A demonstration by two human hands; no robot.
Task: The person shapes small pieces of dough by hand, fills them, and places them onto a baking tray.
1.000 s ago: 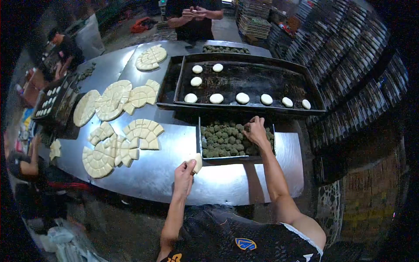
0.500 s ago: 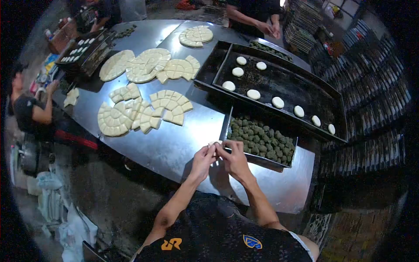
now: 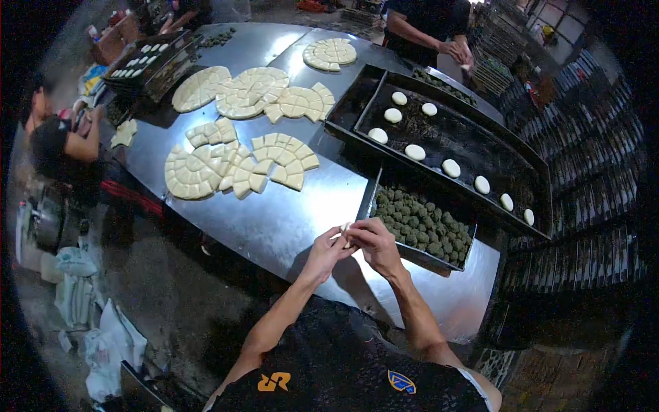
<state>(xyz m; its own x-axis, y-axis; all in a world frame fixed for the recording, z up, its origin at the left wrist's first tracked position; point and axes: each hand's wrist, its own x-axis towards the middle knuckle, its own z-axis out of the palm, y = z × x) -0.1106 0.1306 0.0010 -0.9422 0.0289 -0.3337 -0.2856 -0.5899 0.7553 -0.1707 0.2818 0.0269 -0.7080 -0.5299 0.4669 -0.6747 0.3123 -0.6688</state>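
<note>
My left hand [image 3: 327, 254] and my right hand [image 3: 379, 247] meet above the metal table, fingers closed around one small piece of pale dough [image 3: 347, 232]. Most of that piece is hidden by the fingers. Just beyond my right hand stands a metal tray of dark green filling balls [image 3: 424, 230]. Behind it lies a dark baking tray [image 3: 473, 147] bearing several round white dough pieces [image 3: 451, 168]. To the left, flat dough rounds cut into sections [image 3: 195, 172] rest on the table, some with sections gone.
The metal table [image 3: 240, 233] spreads in front of me. One co-worker's hands [image 3: 456, 51] work at the far side; another person [image 3: 75, 141] is at the left. Stacked trays [image 3: 576, 158] line the right side. A tray of dough pieces [image 3: 141, 60] sits at the back left.
The view has shifted, so the table's contents sit slightly further right. Both hands stay together on the dough, with the fingers rearranged around it.
</note>
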